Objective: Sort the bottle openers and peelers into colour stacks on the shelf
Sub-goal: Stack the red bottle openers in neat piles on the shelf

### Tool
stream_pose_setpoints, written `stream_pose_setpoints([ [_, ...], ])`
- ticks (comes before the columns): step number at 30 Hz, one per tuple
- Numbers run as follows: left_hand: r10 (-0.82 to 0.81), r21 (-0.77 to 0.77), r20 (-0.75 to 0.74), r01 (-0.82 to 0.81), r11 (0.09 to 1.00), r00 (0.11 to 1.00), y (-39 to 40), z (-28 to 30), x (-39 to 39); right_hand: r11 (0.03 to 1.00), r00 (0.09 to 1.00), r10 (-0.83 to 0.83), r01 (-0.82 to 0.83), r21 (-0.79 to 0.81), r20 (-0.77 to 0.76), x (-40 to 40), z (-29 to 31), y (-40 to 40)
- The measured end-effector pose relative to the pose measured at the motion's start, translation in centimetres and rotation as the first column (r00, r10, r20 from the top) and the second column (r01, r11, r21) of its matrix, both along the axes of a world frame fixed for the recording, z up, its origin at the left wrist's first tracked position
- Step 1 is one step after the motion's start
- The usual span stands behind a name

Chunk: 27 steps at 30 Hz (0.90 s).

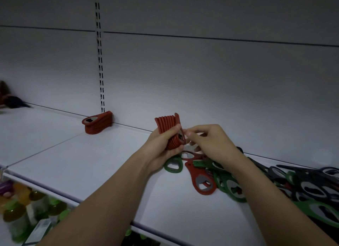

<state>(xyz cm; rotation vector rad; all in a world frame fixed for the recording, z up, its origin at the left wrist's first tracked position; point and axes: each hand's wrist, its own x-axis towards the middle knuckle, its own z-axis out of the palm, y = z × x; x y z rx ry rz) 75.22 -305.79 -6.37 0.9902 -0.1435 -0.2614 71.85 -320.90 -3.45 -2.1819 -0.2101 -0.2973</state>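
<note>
Mid-sort, red openers.
Left hand (163, 148) grips red bundle (169, 132); right hand (207, 143) apparently pinches one opener: light, stiff, slippery; hold edges.

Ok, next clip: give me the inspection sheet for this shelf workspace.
Surface: white shelf, dimly lit.
Job's things: finished red stack against the back panel; red bundle in hand; loose pile of red, green and black openers at right.
Clutter: dark items far left, unclear.
Hands: left hand grips the red bundle; right hand pinches an opener at the bundle's end.
Cables: nothing seen.
Surroundings: slotted upright; bottles on the shelf below.
</note>
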Motion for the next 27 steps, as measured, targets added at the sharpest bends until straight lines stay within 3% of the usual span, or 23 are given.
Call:
stream_pose_setpoints([
  [4,0.057,-0.127,-0.089,-0.068,0.99,0.994,0.3,0.1,0.1,0.928,0.954,-0.282,0.298,-0.225,0.101,1.1,-0.2,-2.2],
  [6,0.081,-0.114,-0.087,-0.091,0.989,0.993,0.5,0.2,0.0,0.875,0.935,-0.346,0.351,-0.334,0.077,1.6,-0.7,-3.1],
  [12,0.06,-0.093,-0.058,-0.065,0.994,0.997,0.4,0.2,0.0,0.818,0.922,-0.385,0.318,-0.479,-0.044,1.9,-1.4,-2.8],
  [19,0.018,-0.133,-0.06,-0.026,0.991,0.998,0.2,0.3,-0.2,0.811,0.938,-0.345,0.291,-0.508,-0.014,1.8,-0.8,-2.5],
  [22,0.022,-0.162,-0.059,-0.031,0.986,0.998,0.3,0.2,-0.1,0.874,0.954,-0.297,0.287,-0.393,0.038,1.5,-0.1,-2.5],
  [24,0.036,-0.153,-0.035,-0.041,0.987,0.999,0.4,0.2,-0.1,0.946,0.96,-0.261,0.275,-0.172,0.1,1.1,0.5,-2.3],
  [27,0.009,-0.156,-0.011,-0.01,0.988,1.0,0.3,0.2,-0.3,0.961,0.938,-0.257,0.223,0.165,0.233,0.3,1.4,-2.0],
])
